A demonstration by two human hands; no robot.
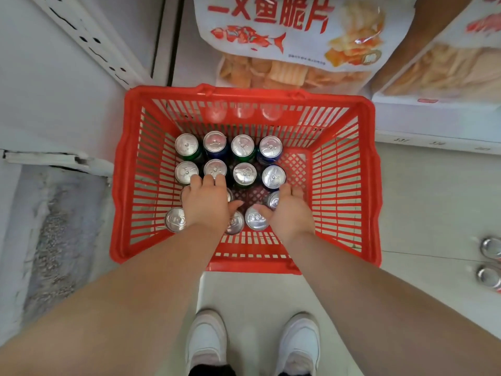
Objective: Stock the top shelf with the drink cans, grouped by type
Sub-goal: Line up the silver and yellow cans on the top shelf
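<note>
Red plastic basket (366,185) on the floor: slatted walls, lattice bottom, solid rim. It holds the drink cans (244,173), all upright, so mostly just round silver pull-tab lids face the camera. 13 lids are visible or partly visible: 4 in the far row, 4 in the next, 2 half hidden under the hands, 3 along the near wall. They're packed left and centre, and the lattice bottom shows on the right side. Body colour is readable on the far row only: green, blue, green, blue, left to right. The rest are too dark or covered to tell.

Left hand (206,204): palm down over a 3rd-row can, fingers bent over its far side, thumb splayed right. Can't tell if it's actually clamped on the can.
Right hand (288,213): a 3rd-row lid shows between thumb and fingers, thumb tip over the lid of a near-row can. Grip can't be told either.

Outside the basket:
- 2 loose cans (490,247) on the pale floor at the right edge, a bit of red on the bodies.
- Glossy white snack bag (271,36) past the far rim, with red print, a fish graphic and a clear window showing crisps.
- Second bag (447,69) on a white shelf (433,123).
- White perforated upright (89,42) far left.
- White shoes (207,340) at the bottom of the view.
</note>
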